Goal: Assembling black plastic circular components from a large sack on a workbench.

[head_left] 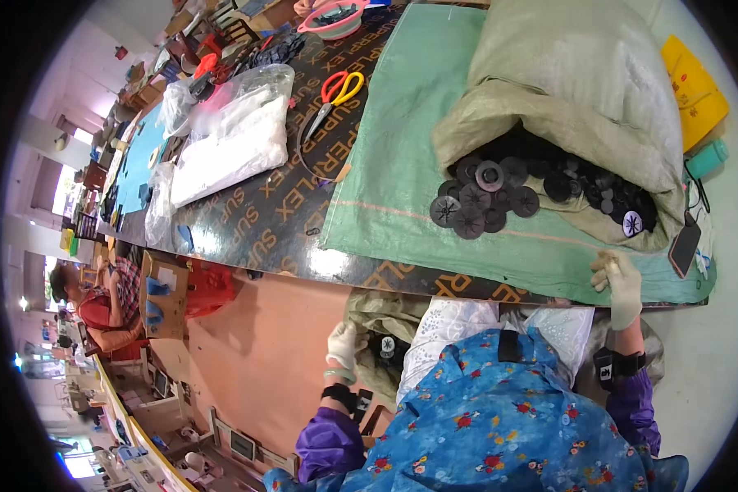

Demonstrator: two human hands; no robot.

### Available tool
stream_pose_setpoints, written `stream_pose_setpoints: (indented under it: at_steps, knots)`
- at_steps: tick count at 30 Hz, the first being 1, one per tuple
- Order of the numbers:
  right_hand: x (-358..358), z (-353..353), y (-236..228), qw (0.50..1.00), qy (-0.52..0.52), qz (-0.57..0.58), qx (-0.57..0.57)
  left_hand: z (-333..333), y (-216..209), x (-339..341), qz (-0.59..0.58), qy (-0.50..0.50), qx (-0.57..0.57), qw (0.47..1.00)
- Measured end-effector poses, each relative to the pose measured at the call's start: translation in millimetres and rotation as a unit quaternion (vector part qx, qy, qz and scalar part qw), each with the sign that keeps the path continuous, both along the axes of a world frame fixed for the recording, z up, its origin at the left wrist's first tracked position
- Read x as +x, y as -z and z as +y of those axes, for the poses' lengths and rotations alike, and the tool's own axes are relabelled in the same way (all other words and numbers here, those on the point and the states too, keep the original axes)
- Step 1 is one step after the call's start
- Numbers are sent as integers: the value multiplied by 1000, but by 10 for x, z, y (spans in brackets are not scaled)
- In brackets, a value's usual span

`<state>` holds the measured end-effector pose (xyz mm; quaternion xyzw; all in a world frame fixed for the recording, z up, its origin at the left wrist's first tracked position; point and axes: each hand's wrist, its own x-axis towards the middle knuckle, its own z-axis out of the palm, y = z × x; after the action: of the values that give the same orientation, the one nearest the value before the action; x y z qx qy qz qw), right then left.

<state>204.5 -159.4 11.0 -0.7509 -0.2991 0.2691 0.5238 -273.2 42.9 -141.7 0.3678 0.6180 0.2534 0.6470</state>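
My left hand, in a white glove, is beside an open sack below the table's edge. Its fingers are curled closed, and what they hold, if anything, is hidden. Inside that sack lie black pieces and a disc with a white, star-marked face. My right hand, also gloved, hovers at the near edge of the green woven sheet; its loosely bent fingers are apart, with nothing visible in them. Farther in, a large pale sack lies on its side, black round discs spilling from its mouth.
On the dark printed table lie scissors with red and yellow handles and a plastic bag of white material. A pink-rimmed basin stands at the far edge. A dark phone-like object lies right. Another person sits at left.
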Motion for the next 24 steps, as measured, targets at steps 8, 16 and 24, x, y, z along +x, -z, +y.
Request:
stream_pose_setpoints:
  at_steps: [8, 16, 24]
  knots:
    - [474, -168, 203, 976, 162, -147, 6, 297, -1655, 1280, -218, 373, 1, 902]
    - [842, -7, 216, 903, 158, -389, -88, 516, -1903, 2733, 236, 416, 550, 685]
    - [760, 135, 24, 897, 134, -360, -218, 616, -1715, 2872, 359, 443, 442, 692]
